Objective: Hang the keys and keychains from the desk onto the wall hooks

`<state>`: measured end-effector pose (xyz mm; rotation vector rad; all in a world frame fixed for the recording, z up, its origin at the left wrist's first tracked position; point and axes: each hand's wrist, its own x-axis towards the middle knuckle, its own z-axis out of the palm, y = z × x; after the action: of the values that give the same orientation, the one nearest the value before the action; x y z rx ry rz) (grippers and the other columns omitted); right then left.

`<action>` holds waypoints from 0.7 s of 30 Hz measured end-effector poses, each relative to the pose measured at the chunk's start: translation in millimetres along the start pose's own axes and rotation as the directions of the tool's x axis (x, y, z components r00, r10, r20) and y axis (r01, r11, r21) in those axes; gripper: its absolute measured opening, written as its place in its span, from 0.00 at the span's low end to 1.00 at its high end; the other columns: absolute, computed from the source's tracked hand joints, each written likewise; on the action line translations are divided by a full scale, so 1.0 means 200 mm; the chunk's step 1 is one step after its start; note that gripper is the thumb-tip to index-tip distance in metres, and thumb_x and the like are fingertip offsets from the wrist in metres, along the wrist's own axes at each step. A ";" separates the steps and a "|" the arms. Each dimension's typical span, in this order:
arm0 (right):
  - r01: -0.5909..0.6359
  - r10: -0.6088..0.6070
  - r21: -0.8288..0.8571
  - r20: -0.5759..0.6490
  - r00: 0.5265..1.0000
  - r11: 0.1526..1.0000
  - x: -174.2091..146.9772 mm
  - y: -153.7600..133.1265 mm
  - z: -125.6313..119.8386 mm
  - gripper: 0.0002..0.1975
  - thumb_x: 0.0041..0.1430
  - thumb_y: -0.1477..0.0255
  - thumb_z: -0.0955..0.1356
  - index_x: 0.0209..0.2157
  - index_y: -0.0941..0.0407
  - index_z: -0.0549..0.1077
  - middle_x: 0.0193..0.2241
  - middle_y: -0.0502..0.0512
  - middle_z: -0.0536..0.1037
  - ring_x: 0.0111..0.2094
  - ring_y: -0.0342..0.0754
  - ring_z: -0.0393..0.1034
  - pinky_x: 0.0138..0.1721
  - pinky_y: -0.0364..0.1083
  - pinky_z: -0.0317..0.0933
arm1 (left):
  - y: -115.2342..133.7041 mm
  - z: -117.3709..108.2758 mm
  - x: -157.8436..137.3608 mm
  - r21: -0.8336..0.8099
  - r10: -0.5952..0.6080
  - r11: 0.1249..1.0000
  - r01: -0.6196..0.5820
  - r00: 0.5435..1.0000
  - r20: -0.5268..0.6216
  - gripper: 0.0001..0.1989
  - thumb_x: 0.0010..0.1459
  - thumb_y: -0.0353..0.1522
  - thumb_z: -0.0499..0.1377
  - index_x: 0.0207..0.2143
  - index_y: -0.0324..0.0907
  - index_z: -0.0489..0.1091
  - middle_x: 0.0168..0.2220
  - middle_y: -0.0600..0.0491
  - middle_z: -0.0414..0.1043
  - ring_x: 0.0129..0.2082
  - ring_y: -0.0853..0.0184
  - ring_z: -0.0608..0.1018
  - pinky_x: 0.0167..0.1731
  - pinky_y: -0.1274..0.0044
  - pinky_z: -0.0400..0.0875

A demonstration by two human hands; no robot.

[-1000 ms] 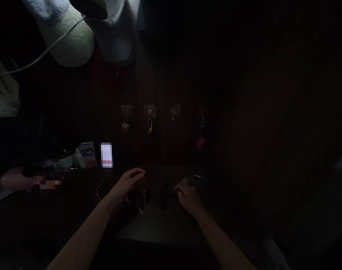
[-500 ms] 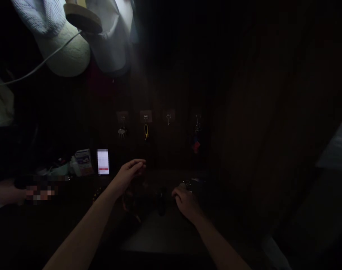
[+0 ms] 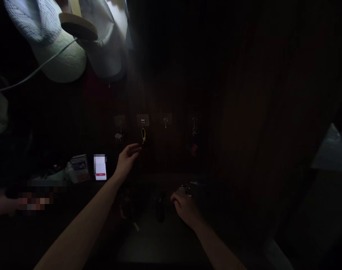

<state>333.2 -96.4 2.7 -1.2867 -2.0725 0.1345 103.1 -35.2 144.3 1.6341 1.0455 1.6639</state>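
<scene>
My left hand (image 3: 127,159) is raised towards the wall, its thumb and fingers apart. Its fingertips are just below and beside a yellow cord loop (image 3: 144,135) that hangs from a wall hook (image 3: 143,120); in the dark I cannot tell whether they touch what hangs there. Low on the dark surface, my right hand (image 3: 186,208) rests with curled fingers. Shiny metal pieces, perhaps keys (image 3: 184,187), lie just beyond its knuckles. Whatever the right fingers hold, if anything, is hidden. Between the hands lies a dark, glossy object (image 3: 160,210) of unclear kind.
Keys (image 3: 119,137) hang at the left and a red tag (image 3: 194,149) at the right. A bare hook (image 3: 165,120) sits between. Caps (image 3: 65,62) and a cable hang above. A lit phone (image 3: 100,170) stands beside boxes (image 3: 80,167). Another person's arm (image 3: 3,202) reaches in from the left.
My left hand has risen towards the hanging yellow loop, its fingers spreading somewhat. My right hand has stayed nearly in place. The whole view has shifted slightly.
</scene>
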 end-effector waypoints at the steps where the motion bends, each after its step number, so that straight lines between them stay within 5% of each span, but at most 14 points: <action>1: 0.000 0.000 -0.004 -0.003 1.000 1.000 0.00 0.00 0.00 0.13 0.50 0.84 0.58 0.28 0.54 0.68 0.29 0.50 0.73 0.32 0.44 0.66 0.34 0.42 0.56 | 0.00 0.01 0.02 -0.007 0.020 1.000 -0.020 0.999 -0.032 0.21 0.45 0.32 0.59 0.45 0.40 0.66 0.42 0.48 0.75 0.44 0.63 0.75 0.46 0.69 0.67; 11: 0.039 -0.039 0.002 -0.039 0.998 0.999 0.00 0.02 0.02 0.13 0.50 0.84 0.58 0.28 0.54 0.68 0.28 0.49 0.72 0.32 0.43 0.66 0.35 0.42 0.56 | -0.01 0.08 0.25 0.019 0.170 0.985 -0.170 0.952 -0.254 0.13 0.45 0.31 0.59 0.36 0.38 0.68 0.38 0.47 0.75 0.42 0.64 0.76 0.44 0.72 0.69; 21: 0.015 -0.014 0.021 -0.022 1.000 1.000 0.00 0.03 0.02 0.14 0.49 0.85 0.58 0.28 0.54 0.68 0.28 0.49 0.72 0.32 0.43 0.66 0.35 0.42 0.57 | 0.08 0.14 0.44 0.156 0.278 0.957 -0.242 0.922 -0.271 0.11 0.45 0.27 0.56 0.34 0.39 0.70 0.35 0.51 0.76 0.37 0.67 0.77 0.40 0.75 0.70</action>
<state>335.0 -92.9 -3.7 -1.2548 -2.0561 0.1344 124.8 35.1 203.5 1.7001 1.1244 2.1050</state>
